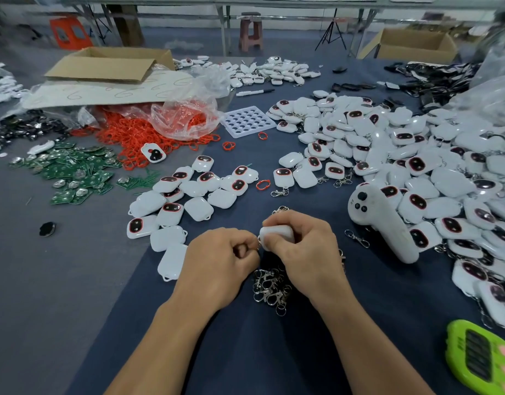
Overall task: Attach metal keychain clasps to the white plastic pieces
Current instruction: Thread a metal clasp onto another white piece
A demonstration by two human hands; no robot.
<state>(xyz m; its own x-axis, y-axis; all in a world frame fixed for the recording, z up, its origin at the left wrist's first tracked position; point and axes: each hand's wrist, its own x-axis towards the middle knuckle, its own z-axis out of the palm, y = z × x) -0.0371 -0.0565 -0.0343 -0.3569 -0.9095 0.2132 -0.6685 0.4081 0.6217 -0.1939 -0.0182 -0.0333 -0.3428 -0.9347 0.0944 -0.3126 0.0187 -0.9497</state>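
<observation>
My right hand (pixel 305 246) grips a white plastic piece (pixel 275 233) above the dark table cloth. My left hand (pixel 220 263) is curled beside it, and its fingertips pinch a small metal ring at the piece's left corner (pixel 258 245). Most of that clasp is hidden by my fingers. A heap of metal keychain clasps (pixel 270 286) lies just below and between my hands. Several white pieces without clasps (pixel 171 220) lie to the left. A big pile of white pieces with clasps (pixel 416 166) spreads to the right.
A white handheld controller (pixel 379 220) lies on the right pile. A green timer (pixel 479 354) sits at the lower right. Red rings (pixel 137 135), green circuit boards (pixel 71 169), a white holed tray (pixel 248 121) and cardboard boxes (pixel 108 64) lie further back.
</observation>
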